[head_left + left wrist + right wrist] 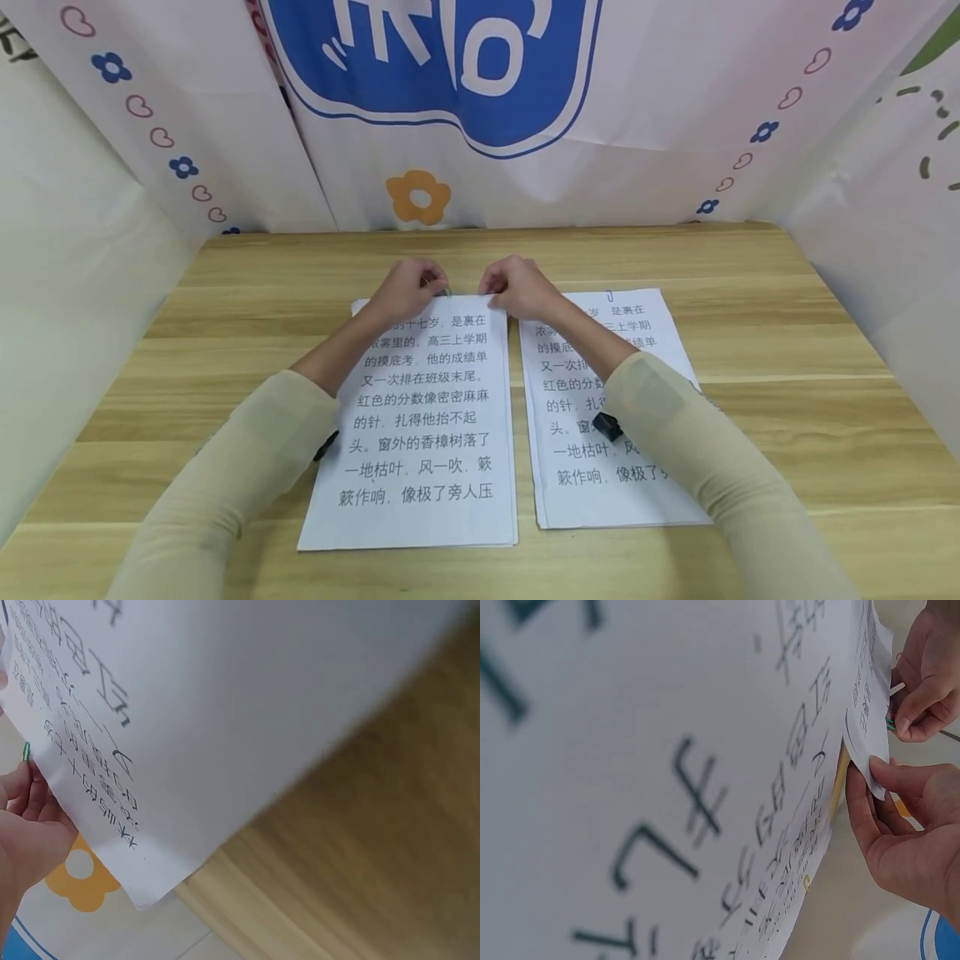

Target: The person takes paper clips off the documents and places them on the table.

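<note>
Two stacks of printed paper lie side by side on the table. At the top edge of the left stack, my left hand pinches a green paper clip. My right hand grips the top right corner of that same stack, thumb on the printed face and fingers behind, as the right wrist view shows. The right stack carries a yellow paper clip on its top edge. My right forearm crosses over this stack and hides part of its text.
The wood-grain table reaches back to a printed cloth with a blue sign and an orange flower. White cloth walls stand at both sides. A small black object shows beside my right sleeve.
</note>
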`<state>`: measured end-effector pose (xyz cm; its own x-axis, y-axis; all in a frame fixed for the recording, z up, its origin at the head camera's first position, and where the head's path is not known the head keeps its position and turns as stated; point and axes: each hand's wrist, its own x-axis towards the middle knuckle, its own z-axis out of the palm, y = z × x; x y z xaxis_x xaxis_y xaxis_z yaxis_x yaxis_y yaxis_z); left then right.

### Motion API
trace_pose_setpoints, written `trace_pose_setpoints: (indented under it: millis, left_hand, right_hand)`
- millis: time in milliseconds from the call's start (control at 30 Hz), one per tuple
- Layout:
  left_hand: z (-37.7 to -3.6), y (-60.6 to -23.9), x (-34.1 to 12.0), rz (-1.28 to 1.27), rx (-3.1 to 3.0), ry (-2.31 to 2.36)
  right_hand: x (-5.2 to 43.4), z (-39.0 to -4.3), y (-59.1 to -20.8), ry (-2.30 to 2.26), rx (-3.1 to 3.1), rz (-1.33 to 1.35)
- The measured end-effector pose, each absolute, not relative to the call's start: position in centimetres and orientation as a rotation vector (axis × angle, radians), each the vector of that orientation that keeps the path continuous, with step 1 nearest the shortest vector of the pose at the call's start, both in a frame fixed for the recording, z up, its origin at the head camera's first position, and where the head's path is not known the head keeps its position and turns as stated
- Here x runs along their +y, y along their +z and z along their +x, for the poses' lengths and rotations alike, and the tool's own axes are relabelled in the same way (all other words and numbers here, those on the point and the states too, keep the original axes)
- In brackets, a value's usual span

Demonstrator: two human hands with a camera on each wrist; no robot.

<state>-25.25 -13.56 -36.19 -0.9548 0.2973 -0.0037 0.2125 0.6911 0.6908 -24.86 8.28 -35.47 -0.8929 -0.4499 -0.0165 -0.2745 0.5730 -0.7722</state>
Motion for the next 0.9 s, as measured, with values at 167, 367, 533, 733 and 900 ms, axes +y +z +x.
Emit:
trace_pose_setpoints:
  millis: [167, 367, 533, 733, 900]
  left_hand:
    - [-25.4, -36.1, -13.5, 0.367, 2.768, 1.170]
    - [-25.6, -36.2, -13.5, 0.334, 2.749, 1.202]
    - [-25.7, -36.4, -13.6, 0.253, 2.739, 1.239]
    - [-26.2, -36.6, -13.9, 0.184, 2.738, 1.351]
    - [-26.6, -36.8, -13.9, 0.151, 2.720, 1.397]
  right_hand:
    - [8.3, -24.9, -35.4, -1.214, 2.595, -0.598]
    - [8.3, -24.8, -35.4, -1.209, 2.593, -0.598]
    - [8.3, -24.8, -35.4, -1.218, 2.588, -0.601]
    - [8.3, -24.8, -35.3, -1.211, 2.596, -0.596]
    - [8.3, -24.8, -35.2, -1.205, 2.600, -0.601]
